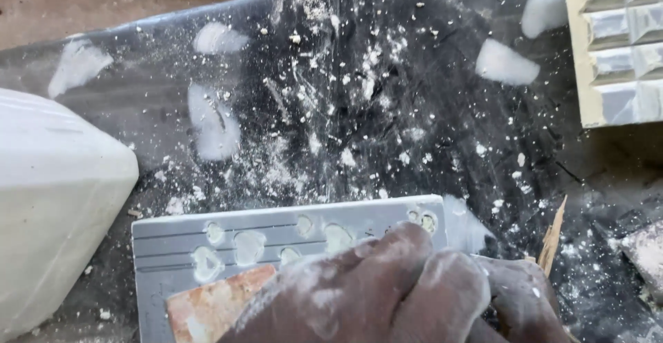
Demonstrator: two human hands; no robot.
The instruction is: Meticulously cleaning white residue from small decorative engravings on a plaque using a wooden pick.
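**Grey ribbed tile under hand, sanding partly done**

A dust-coated hand [407, 291] is pressing, fingers closed together, onto a worn reddish-brown abrasive block [214, 308] lying on the grey ribbed tile [276, 236]. Which hand this is cannot be told for certain; it is probably the right. The tile is lying flat at the near edge of the dark tabletop [387, 108]. Pale filler spots on its ribs are showing uneven, so smoothing appears unfinished. White dust and chips are lying scattered across the tabletop. A white block [55, 198] is sitting at left, a faceted relief panel [618, 39] at upper right.
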